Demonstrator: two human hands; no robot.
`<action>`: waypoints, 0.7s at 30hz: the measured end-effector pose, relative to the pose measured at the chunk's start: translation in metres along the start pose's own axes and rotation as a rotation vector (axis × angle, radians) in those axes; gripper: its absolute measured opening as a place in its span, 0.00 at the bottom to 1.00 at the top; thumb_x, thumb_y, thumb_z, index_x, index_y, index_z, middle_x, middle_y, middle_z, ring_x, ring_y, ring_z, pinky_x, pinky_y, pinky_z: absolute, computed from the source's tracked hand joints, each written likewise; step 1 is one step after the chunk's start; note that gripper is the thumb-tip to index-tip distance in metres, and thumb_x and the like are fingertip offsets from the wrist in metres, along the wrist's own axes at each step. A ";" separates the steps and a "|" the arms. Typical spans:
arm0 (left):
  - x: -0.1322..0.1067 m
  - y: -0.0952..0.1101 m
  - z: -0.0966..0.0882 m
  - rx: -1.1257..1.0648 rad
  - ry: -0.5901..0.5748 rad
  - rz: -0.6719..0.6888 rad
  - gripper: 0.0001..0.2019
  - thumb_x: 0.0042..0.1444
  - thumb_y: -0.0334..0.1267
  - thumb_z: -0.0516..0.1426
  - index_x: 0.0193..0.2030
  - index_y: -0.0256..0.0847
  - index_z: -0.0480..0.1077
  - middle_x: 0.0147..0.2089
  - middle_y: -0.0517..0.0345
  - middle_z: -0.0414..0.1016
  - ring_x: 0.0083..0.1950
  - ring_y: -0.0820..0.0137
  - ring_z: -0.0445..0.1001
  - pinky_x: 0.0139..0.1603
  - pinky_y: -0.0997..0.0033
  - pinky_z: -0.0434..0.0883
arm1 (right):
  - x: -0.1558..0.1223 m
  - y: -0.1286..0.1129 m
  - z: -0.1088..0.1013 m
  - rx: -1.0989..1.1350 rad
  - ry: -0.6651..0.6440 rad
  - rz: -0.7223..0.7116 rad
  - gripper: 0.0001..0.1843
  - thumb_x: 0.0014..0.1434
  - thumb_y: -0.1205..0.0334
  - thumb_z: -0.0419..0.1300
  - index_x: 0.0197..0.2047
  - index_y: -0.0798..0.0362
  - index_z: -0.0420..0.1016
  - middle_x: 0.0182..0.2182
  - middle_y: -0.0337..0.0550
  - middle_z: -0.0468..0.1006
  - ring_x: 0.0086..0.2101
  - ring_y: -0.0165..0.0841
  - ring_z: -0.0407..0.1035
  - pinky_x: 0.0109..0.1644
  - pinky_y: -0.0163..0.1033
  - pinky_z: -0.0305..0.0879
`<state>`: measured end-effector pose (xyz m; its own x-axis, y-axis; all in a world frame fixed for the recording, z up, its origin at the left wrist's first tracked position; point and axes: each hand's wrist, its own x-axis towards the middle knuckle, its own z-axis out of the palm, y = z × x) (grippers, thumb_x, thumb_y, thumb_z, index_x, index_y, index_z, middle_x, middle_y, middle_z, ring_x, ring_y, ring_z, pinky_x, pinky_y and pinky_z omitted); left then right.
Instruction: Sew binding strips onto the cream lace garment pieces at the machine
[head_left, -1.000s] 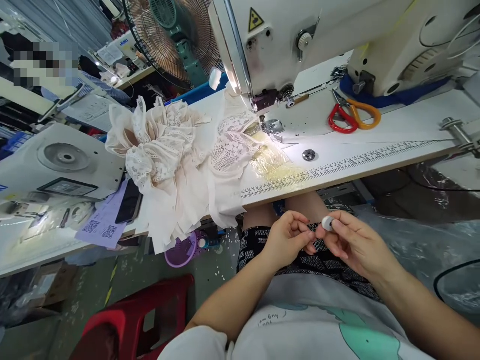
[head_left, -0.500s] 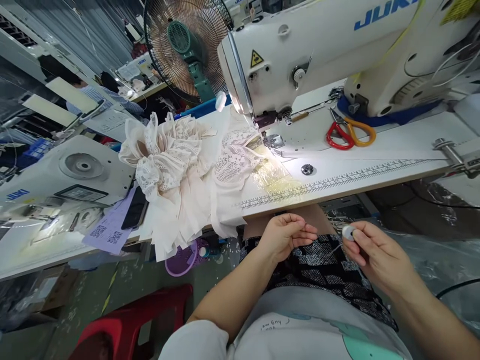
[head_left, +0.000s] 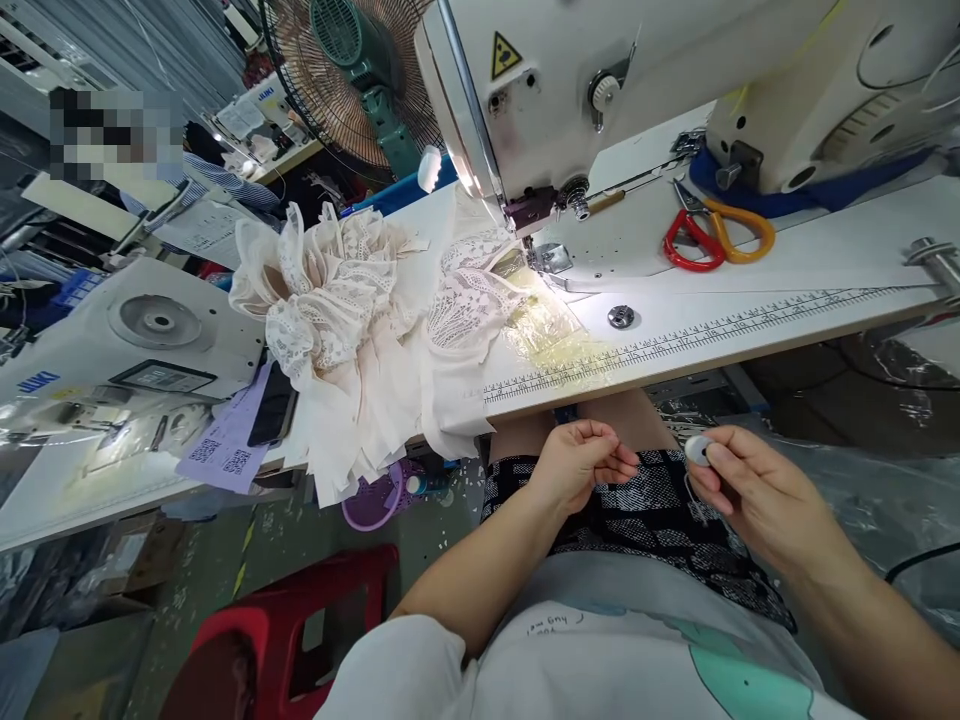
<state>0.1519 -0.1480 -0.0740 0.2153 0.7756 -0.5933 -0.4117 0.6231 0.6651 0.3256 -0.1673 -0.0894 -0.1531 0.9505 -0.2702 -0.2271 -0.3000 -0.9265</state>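
My right hand point(head_left: 757, 490) pinches a small bobbin point(head_left: 697, 450) wound with white thread between thumb and fingers, above my lap. A short loop of thread hangs below it. My left hand point(head_left: 585, 462) is to the left of the bobbin, its thumb and index finger pressed together. Whatever sits in that pinch is too small to make out. On the table edge beyond my hands lies a round metal bobbin case point(head_left: 621, 317). A lace bra piece point(head_left: 469, 315) lies by the needle of the sewing machine point(head_left: 540, 120).
Scissors with red and orange handles point(head_left: 712, 240) lie right of the needle. A heap of lace pieces point(head_left: 330, 300) spreads to the left, near a phone point(head_left: 271, 408). A second machine point(head_left: 150, 330), a fan point(head_left: 360, 80), a red stool point(head_left: 285, 630) and a purple basket point(head_left: 373, 505) surround the table.
The view has shifted closer to the table. Thread trailing from the bobbin toward the left now hangs in a loop beneath it. Both hands keep their pinches.
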 end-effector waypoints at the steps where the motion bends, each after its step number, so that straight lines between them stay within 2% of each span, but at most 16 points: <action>1: 0.000 0.000 0.000 -0.004 0.002 -0.005 0.17 0.35 0.41 0.66 0.27 0.35 0.63 0.20 0.57 0.73 0.20 0.75 0.71 0.22 0.79 0.68 | 0.000 0.000 0.001 0.001 0.001 0.001 0.13 0.56 0.49 0.58 0.31 0.49 0.66 0.18 0.33 0.62 0.16 0.25 0.53 0.19 0.35 0.50; 12: 0.003 -0.004 -0.012 -0.112 0.010 -0.019 0.07 0.46 0.35 0.57 0.24 0.35 0.62 0.20 0.55 0.72 0.20 0.73 0.71 0.23 0.77 0.68 | -0.003 -0.001 0.007 -0.033 -0.007 0.033 0.15 0.54 0.46 0.59 0.29 0.49 0.67 0.17 0.33 0.62 0.16 0.24 0.54 0.19 0.34 0.51; 16: 0.004 -0.002 -0.017 -0.194 0.057 -0.002 0.04 0.47 0.32 0.57 0.29 0.33 0.66 0.27 0.51 0.75 0.27 0.72 0.74 0.27 0.75 0.70 | -0.003 -0.001 0.010 -0.053 -0.007 0.018 0.14 0.55 0.47 0.59 0.29 0.49 0.67 0.17 0.33 0.62 0.16 0.24 0.53 0.19 0.34 0.51; 18: 0.005 -0.001 -0.021 -0.273 0.113 0.044 0.05 0.46 0.30 0.59 0.29 0.34 0.66 0.29 0.55 0.74 0.29 0.74 0.74 0.30 0.75 0.71 | -0.003 -0.001 0.013 -0.059 -0.009 0.016 0.14 0.55 0.47 0.59 0.29 0.49 0.67 0.17 0.33 0.62 0.16 0.24 0.52 0.19 0.34 0.51; 21: 0.007 0.000 -0.030 -0.327 0.155 0.108 0.12 0.43 0.34 0.64 0.25 0.36 0.62 0.23 0.64 0.67 0.26 0.78 0.70 0.31 0.76 0.70 | -0.002 0.000 0.015 -0.075 -0.018 0.018 0.15 0.54 0.47 0.59 0.28 0.50 0.66 0.17 0.33 0.62 0.15 0.25 0.52 0.19 0.34 0.50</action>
<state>0.1269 -0.1452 -0.0919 0.0289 0.7947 -0.6063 -0.6907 0.4543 0.5626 0.3113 -0.1705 -0.0843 -0.1735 0.9434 -0.2827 -0.1521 -0.3093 -0.9387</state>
